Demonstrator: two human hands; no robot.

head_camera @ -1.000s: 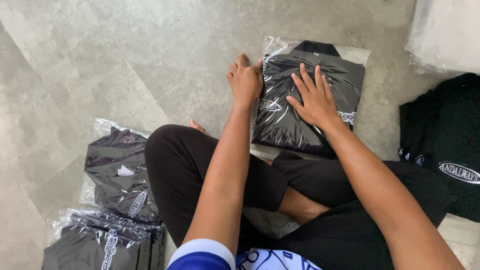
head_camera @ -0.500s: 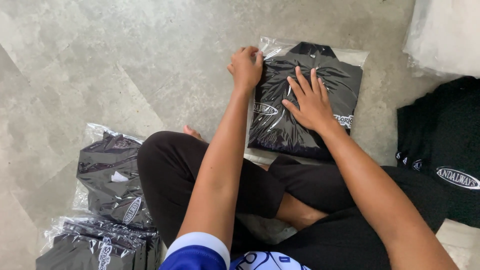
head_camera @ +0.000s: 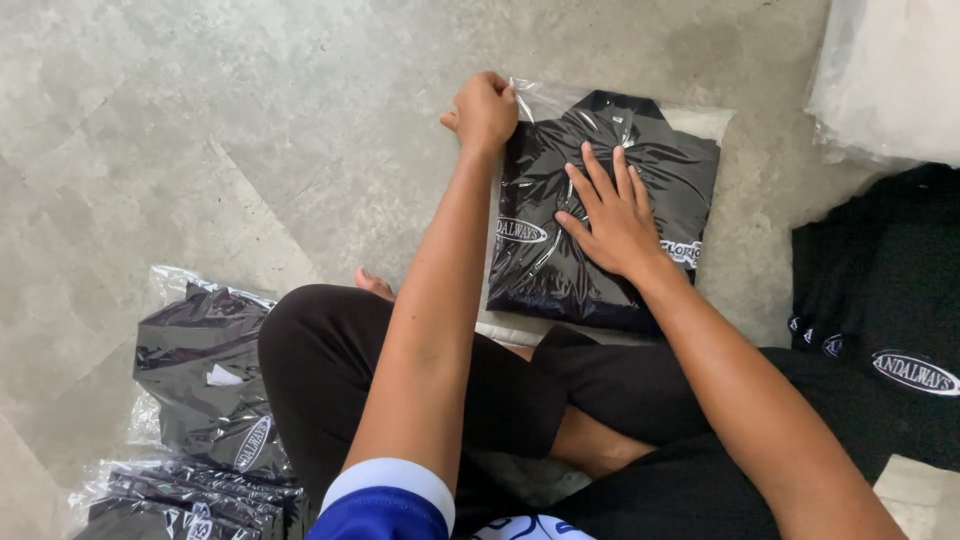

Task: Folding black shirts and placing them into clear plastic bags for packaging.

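Left grip (head_camera: 484, 108) pinching bag edge | right grip (head_camera: 612, 212) spread flat on bagged shirt (head_camera: 600, 215) | bagged stack (head_camera: 205, 400) nearby

This looks like a garment packing area, worked at floor level. A bare grey concrete floor (head_camera: 230, 130) serves as the work surface. By its lower left corner lies a stack of bagged black shirts (head_camera: 200, 430); unbagged folded black shirts (head_camera: 880, 300) sit at the right edge, with a pile of clear plastic bags (head_camera: 890, 70) at the upper right corner.
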